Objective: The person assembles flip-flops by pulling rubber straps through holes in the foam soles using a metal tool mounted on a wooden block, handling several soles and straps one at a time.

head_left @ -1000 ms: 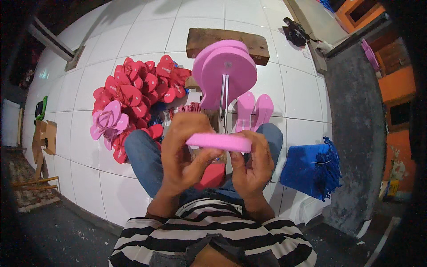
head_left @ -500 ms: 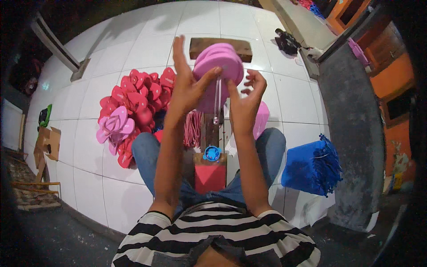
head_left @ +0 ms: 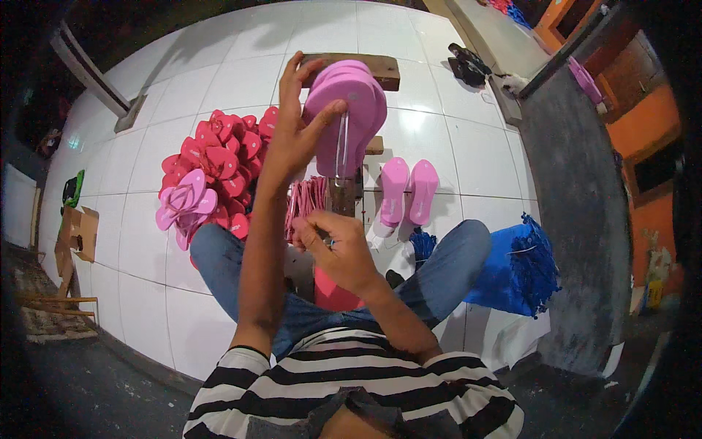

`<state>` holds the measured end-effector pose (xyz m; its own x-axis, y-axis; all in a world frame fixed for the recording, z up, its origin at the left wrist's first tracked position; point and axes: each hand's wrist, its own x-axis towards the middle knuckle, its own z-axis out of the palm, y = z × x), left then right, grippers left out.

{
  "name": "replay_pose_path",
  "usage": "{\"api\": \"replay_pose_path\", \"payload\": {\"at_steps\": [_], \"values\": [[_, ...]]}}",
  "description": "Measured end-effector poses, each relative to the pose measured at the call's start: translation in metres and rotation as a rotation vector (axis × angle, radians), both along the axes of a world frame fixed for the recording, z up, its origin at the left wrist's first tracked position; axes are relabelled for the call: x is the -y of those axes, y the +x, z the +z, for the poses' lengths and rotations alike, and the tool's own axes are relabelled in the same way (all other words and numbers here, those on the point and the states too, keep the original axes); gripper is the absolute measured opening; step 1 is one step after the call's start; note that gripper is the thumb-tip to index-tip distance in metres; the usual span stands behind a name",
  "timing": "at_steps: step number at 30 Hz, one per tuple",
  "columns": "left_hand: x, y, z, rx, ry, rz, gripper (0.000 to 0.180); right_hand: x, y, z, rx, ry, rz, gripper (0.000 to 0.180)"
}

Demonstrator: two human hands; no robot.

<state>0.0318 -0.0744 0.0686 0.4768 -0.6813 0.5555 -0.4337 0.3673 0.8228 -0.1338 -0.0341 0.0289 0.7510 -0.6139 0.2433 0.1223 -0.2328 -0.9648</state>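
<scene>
My left hand (head_left: 307, 128) grips a small stack of pink flip-flop soles (head_left: 336, 150), held upright over the middle. Its thumb presses the front face near the toe hole. A thin shiny metal piece (head_left: 342, 139) runs down that face from near the hole. My right hand (head_left: 336, 245) is lower, in front of my lap, with its fingers curled in a pinch. A bit of blue shows beside those fingers; what they hold, if anything, is hidden. Close to it lies a bundle of pink straps (head_left: 307, 197), left of a dark wooden post (head_left: 341, 201).
A heap of red soles (head_left: 223, 157) with pink flip-flops (head_left: 189, 199) on it is at left. Two pink soles (head_left: 395, 186) rest right of the post. Blue straps (head_left: 534, 263) spill from a blue bag (head_left: 497, 267) at right. A wooden block (head_left: 384, 71) lies beyond.
My right hand has left the soles and come down toward my lap, its fingers now curled. The left hand still holds the soles, shifted slightly left. The pair of soles at right is now uncovered.
</scene>
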Motion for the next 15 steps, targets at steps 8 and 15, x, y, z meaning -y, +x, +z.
{"api": "replay_pose_path", "payload": {"at_steps": [8, 15], "values": [[0.007, 0.013, 0.029, 0.588, 0.042, 0.145, 0.053, 0.184, -0.033, -0.229, -0.508, -0.111, -0.892, 0.049], [0.016, 0.004, 0.023, 0.464, -0.044, 0.095, 0.045, 0.192, -0.05, -0.349, -1.362, -0.123, -1.31, 0.073]]}}
